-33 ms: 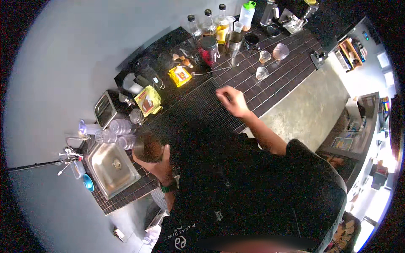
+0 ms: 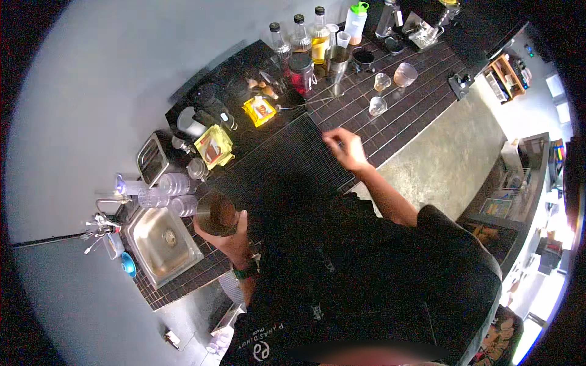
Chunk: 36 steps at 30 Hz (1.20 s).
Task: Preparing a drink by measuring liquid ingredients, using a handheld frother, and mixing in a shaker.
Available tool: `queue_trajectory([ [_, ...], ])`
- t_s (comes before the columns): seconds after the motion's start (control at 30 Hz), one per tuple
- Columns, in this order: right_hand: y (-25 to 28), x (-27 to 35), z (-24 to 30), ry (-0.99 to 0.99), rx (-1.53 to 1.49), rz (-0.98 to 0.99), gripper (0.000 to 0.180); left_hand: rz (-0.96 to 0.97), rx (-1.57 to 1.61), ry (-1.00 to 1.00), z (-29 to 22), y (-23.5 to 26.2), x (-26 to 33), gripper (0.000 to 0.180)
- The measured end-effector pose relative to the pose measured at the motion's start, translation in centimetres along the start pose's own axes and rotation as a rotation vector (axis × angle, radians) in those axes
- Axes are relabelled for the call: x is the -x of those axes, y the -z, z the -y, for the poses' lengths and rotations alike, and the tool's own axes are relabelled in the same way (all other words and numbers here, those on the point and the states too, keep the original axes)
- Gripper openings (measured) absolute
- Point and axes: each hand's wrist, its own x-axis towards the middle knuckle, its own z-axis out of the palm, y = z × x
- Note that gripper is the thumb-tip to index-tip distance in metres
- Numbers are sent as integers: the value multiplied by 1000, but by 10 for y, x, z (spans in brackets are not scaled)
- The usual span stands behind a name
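Note:
My left hand (image 2: 231,244) is wrapped round a rounded cup-like vessel (image 2: 217,215) with a dark brown look, close to the sink's right side. Whether the brown is its contents or its wall I cannot tell. My right hand (image 2: 347,150) hangs over the right end of a black mesh bar mat (image 2: 293,143), its fingers loosely bent with a gap between them. Nothing shows in it. Beyond the mat lie a yellow packet (image 2: 259,111) and a yellow-green packet (image 2: 214,146).
A steel sink (image 2: 160,256) is at the left, with clear plastic cups (image 2: 174,184) beside it. Glass bottles (image 2: 299,36), a metal shaker cup (image 2: 337,61) and a green-capped squeeze bottle (image 2: 356,24) line the back. Small clear cups (image 2: 378,107) stand on the tiled counter (image 2: 415,113).
My right hand has shifted slightly to the right and nearer. My left hand, still round the brown vessel, has moved very little.

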Motion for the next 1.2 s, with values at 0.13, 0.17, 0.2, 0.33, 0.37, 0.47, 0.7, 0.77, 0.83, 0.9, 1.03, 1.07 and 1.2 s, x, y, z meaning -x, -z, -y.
queue_trajectory([
  [0.13,72,46,-83,-360,72,-209,17,27,173,132,-20,-23,23,114],
  [0.17,86,50,-103,-371,81,-253,24,41,174,140,-26,-28,27,114],
  [0.2,101,51,-124,-448,100,-247,32,57,178,149,-32,-35,31,115],
  [0.33,137,40,-186,-483,244,-264,56,90,113,35,-36,-69,49,116],
  [0.37,141,34,-198,-486,242,-265,56,93,110,33,-37,-79,54,116],
  [0.47,146,13,-223,-397,224,-202,70,76,57,-15,-54,-109,69,115],
  [0.7,192,-32,-273,-369,390,-229,48,109,83,-5,-111,-181,103,115],
  [0.77,203,-46,-295,-363,454,-322,43,89,-50,-120,-108,-196,113,115],
  [0.83,215,-57,-304,-367,449,-386,45,46,160,3,-108,-207,125,116],
  [0.9,229,-64,-321,-357,457,-441,48,60,46,12,-113,-218,127,116],
  [1.03,248,-85,-332,-407,301,-466,71,72,86,-66,-124,-239,119,114],
  [1.07,250,-91,-333,-405,296,-474,85,73,15,-115,-127,-243,115,115],
  [1.2,262,-111,-340,-269,207,-481,102,98,-61,-175,-142,-262,107,110],
])
